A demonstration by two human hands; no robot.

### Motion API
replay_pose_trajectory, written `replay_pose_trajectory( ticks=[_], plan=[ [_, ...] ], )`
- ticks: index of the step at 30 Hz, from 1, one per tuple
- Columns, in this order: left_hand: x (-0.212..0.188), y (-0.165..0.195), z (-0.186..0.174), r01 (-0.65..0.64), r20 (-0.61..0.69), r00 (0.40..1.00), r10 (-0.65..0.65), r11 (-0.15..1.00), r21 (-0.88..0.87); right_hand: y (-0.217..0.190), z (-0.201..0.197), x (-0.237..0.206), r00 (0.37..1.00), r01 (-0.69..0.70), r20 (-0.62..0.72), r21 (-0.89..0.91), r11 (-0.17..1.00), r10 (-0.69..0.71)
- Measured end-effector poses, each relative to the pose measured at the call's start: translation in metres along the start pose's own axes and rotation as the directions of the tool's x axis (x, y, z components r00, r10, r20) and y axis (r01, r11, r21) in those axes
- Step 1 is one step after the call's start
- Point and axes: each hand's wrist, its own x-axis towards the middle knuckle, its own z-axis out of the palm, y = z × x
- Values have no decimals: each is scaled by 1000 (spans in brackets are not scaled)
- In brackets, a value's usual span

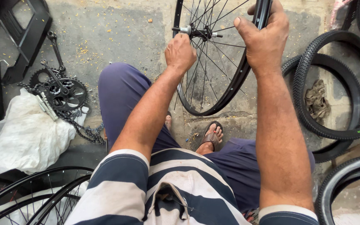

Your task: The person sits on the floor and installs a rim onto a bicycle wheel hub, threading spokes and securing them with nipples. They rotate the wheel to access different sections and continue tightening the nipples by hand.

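So the bike wheel [213, 62] was standing upright on the concrete floor [113, 37], right in front of the person's knees, rim and spokes all black with the silver hub [194, 31] up near the top of the shot. The left hand [180, 52] was curled into a loose fist right at the hub, fingers closed around the axle end or something small there, honestly couldn't tell which, it was hidden under the knuckles. The right hand [263, 39] was wrapped over the rim on the far side, thumb pointing up along the inside and fingers folded round the outside, gripping it firm and holding the wheel steady.

The person was sitting low, purple trousers, striped shirt, one foot in a brown sandal [212, 137] planted just under the bottom of the wheel.

Off to the left there was a black crankset [65, 93] with its chainring lying flat, a greasy chain [86, 129] trailing off it, and a crumpled white plastic bag [26, 137] just beside that. On the right, a couple of knobby tyres [334, 83] were stacked on the floor with a dirty rag [317, 100] lying inside the ring. More rims [34, 196] poked in at the bottom left corner.
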Motion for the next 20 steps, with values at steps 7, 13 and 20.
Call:
replay_pose_trajectory(
  ticks=[7, 13, 20],
  plan=[
    [-5, 16, 7, 511, 350, 854, -385, 495, -703, -4, 1, 0, 1000, 23, 13, 32, 999, -24],
    [-12, 36, 43, 523, 218, 794, -567, 456, -720, -10, 6, -2, 1000, 3, -18, 12, 1000, -3],
    [5, 18, 100, 515, 453, 756, -473, 3, -857, -1, 5, -11, 998, -48, -46, -30, 998, 46]
  ],
)
